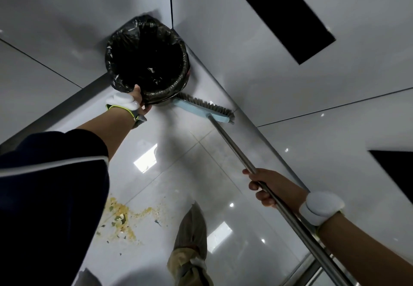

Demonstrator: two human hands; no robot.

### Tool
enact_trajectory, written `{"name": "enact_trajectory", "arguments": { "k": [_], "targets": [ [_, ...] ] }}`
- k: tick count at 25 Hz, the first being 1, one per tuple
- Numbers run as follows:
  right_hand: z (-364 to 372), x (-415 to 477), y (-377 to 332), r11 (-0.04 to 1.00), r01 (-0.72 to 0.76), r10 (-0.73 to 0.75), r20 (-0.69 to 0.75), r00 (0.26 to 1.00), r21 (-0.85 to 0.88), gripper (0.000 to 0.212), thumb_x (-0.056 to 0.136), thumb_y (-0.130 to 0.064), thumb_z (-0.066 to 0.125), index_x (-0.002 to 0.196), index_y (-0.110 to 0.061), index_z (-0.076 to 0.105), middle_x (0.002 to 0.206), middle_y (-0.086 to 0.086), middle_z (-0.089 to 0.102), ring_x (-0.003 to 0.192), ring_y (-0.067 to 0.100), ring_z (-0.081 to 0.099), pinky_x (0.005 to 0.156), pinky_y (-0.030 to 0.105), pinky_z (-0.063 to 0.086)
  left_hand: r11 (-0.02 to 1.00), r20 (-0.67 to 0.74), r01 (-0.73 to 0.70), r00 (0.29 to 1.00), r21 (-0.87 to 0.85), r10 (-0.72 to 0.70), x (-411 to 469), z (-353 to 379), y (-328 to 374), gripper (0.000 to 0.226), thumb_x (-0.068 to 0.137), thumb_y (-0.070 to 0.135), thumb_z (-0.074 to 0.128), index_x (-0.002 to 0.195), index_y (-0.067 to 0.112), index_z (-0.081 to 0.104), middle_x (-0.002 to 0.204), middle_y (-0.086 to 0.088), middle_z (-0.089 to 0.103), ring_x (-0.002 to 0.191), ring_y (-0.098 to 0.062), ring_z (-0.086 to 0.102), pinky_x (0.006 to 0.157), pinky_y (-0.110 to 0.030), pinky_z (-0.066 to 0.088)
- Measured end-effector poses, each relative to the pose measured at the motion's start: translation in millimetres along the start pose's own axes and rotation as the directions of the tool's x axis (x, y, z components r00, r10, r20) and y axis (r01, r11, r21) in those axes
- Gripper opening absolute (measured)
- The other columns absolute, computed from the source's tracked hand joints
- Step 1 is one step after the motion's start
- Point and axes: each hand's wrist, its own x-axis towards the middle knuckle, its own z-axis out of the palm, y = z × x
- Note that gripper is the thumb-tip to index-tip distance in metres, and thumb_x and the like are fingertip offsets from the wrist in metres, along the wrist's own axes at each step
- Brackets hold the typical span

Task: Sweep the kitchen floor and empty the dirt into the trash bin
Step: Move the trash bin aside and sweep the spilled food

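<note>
A round trash bin (178, 82) lined with a black bag stands in the corner where two white walls meet. My left hand (139, 100) grips its near rim. A broom with a light blue head (201, 108) and grey bristles rests on the floor just right of the bin, against the wall's foot. My right hand (266, 186) is closed around its long metal handle (232, 145). A scatter of yellow crumbs and green bits (121, 215) lies on the glossy tile floor near my left sleeve.
White glossy walls close in the corner, with a dark strip (286, 15) on the right wall. A metal baseboard (67, 104) runs along the left wall. My foot in a grey shoe cover (190, 236) stands on the tiles beside the crumbs.
</note>
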Motion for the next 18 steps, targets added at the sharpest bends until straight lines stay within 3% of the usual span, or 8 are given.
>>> {"name": "enact_trajectory", "arguments": {
  "k": [2,3,5,8,12,13,15,18],
  "targets": [
    [-0.3,-0.1,1.2,1.000,-0.005,0.005,-0.005,1.000,0.003,0.028,0.098,-0.017,0.043,0.125,-0.010,0.048,0.062,0.000,0.044,0.032,0.004,0.033,0.030,0.013,0.028,1.000,-0.015,-0.024,1.000,0.020,0.024,-6.0,2.9,2.5,0.029,0.101,0.034,0.040,0.080,0.016,0.048,0.081,0.004,0.052,0.064,-0.011,0.048,0.092,-0.038,0.045],
    [-2.1,0.6,1.9,1.000,-0.004,0.004,-0.004,1.000,0.001,0.029,0.098,-0.017,0.043,0.126,-0.010,0.048,0.062,0.000,0.044,0.032,0.004,0.033,0.030,0.012,0.027,0.998,-0.004,-0.046,0.999,0.033,0.046,-1.4,0.0,-1.0,0.026,0.102,0.030,0.039,0.081,0.016,0.048,0.081,0.002,0.052,0.064,-0.012,0.050,0.085,-0.036,0.049],
    [-2.3,-0.3,4.4,1.000,-0.015,0.015,-0.013,1.000,0.018,0.029,0.098,-0.019,0.044,0.125,-0.011,0.049,0.060,-0.001,0.043,0.031,0.004,0.034,0.029,0.012,0.028,0.997,0.000,-0.065,0.998,0.041,0.065,6.0,-10.2,-7.1,0.021,0.100,0.025,0.041,0.108,0.012,0.054,0.100,-0.002,0.061,0.076,-0.017,0.057,0.079,-0.035,0.051],
    [0.0,-7.5,10.1,0.998,-0.064,0.063,-0.046,0.997,-0.022,0.025,0.095,-0.028,0.049,0.118,-0.017,0.050,0.055,-0.003,0.044,0.031,0.005,0.035,0.030,0.013,0.029,0.999,-0.028,-0.008,1.000,-0.044,0.006,46.6,-44.5,-24.5,0.042,0.097,0.025,0.046,0.139,0.016,0.043,0.141,-0.001,0.050,0.104,-0.024,0.061,0.079,-0.036,0.047],
    [5.3,-34.1,21.0,0.970,-0.014,-0.035,-0.200,0.979,-0.242,0.013,0.095,-0.026,0.053,0.095,-0.014,0.051,0.055,-0.001,0.044,0.032,0.008,0.037,0.033,0.014,0.029,0.994,-0.059,-0.042,0.998,-0.101,0.036,-27.3,-82.1,-29.1,0.028,0.100,0.016,0.043,0.124,0.005,0.052,0.129,-0.002,0.053,0.117,-0.018,0.055,0.071,-0.028,0.056],
    [8.7,-42.5,23.8,0.922,0.019,-0.129,-0.261,0.957,-0.386,0.013,0.096,-0.024,0.052,0.092,-0.012,0.052,0.057,0.000,0.044,0.033,0.009,0.037,0.032,0.014,0.029,0.992,-0.089,-0.060,0.995,-0.109,0.050,-40.2,-96.8,-30.6,0.029,0.099,0.014,0.045,0.125,0.005,0.050,0.126,-0.006,0.055,0.114,-0.020,0.057,0.065,-0.025,0.057],
    [11.3,-50.8,28.8,0.716,0.020,-0.327,-0.310,0.893,-0.698,0.019,0.096,-0.023,0.049,0.090,-0.007,0.056,0.059,0.000,0.046,0.039,0.011,0.040,0.027,0.015,0.029,0.992,-0.112,-0.084,0.991,-0.096,0.073,-57.6,-122.7,-38.3,0.038,0.097,0.011,0.048,0.135,0.005,0.045,0.128,-0.012,0.057,0.113,-0.027,0.059,0.058,-0.027,0.059],
    [24.4,-70.0,19.5,0.438,-0.008,-0.473,-0.238,0.848,-0.899,0.026,0.097,-0.021,0.047,0.084,0.000,0.057,0.059,-0.003,0.044,0.048,0.007,0.041,0.036,0.010,0.038,0.996,-0.137,-0.089,0.987,-0.018,0.085,-89.2,-157.8,-42.6,0.042,0.097,0.010,0.047,0.139,0.006,0.042,0.135,-0.017,0.054,0.120,-0.034,0.056,0.081,-0.036,0.054]
  ]
}}
